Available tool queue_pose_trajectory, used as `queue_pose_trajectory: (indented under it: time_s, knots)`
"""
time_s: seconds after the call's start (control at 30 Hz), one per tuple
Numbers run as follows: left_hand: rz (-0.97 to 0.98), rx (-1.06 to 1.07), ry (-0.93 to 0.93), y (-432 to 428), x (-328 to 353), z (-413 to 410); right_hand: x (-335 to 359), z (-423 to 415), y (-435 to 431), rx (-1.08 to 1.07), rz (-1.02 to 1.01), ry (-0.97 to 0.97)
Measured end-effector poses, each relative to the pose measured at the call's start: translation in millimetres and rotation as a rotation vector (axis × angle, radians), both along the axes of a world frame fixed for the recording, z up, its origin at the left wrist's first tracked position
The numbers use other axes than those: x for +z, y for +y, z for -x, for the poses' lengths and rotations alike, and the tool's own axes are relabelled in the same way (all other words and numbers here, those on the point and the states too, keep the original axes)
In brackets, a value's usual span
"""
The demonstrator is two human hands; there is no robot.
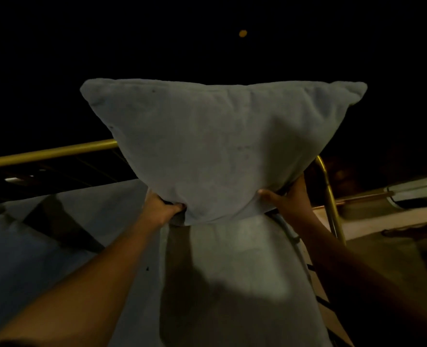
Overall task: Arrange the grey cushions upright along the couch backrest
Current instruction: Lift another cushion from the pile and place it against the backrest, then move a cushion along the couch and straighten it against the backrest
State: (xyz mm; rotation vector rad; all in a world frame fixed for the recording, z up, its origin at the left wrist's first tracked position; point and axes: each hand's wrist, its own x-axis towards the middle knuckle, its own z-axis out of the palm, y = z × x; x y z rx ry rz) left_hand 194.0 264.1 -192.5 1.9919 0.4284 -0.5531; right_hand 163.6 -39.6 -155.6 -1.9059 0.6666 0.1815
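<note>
The raised grey cushion (pixel 222 146) is matt, soft woven cloth with a faintly napped surface. The couch frame rail (pixel 47 154) is smooth, glossy brass-coloured metal. The seat cushion (pixel 232 271) is matt grey fabric.

The large grey fabric cushion (pixel 220 151) is standing above the second grey cushion (pixel 235 276), before the curved brass metal rail (pixel 49 152); the flat grey seat pad (pixel 27 259) is lying left.

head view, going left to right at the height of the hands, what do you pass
blue-grey couch seat cushion → left hand → bottom edge of the held pale grey square fabric cushion → right hand → gold metal frame tube
</note>
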Motion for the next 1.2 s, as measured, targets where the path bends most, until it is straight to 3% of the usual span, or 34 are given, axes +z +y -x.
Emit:
queue_pose_trajectory:
  time_s: [0.17,0.4,0.57,0.77,0.97,1.2]
  knots:
    - [-0.05,0.001,0.018,8.6,-50.2,5.9,3.0,2.7,2.7,-0.018,0.01,0.014]
    - [0.026,-0.046,-0.032,0.2,50.6,68.4,17.8,32.5,65.8,-0.069,0.09,0.171]
    - [-0.014,0.0,-0.042,41.3,73.6,125.3,31.2,75.9,147.8,0.192,0.031,0.129]
    - [-0.029,0.089,-0.132,143.6,116.8,195.7,50.2,106.2,272.4,0.459,0.03,0.107]
    - [-0.135,0.263,-0.28,314.2,137.6,236.6,60.8,117.7,444.6,0.686,0.002,0.03]
    - [-0.357,0.519,-0.187,488.5,100.9,264.4,46.8,113.5,597.1,0.787,0.065,0.013]
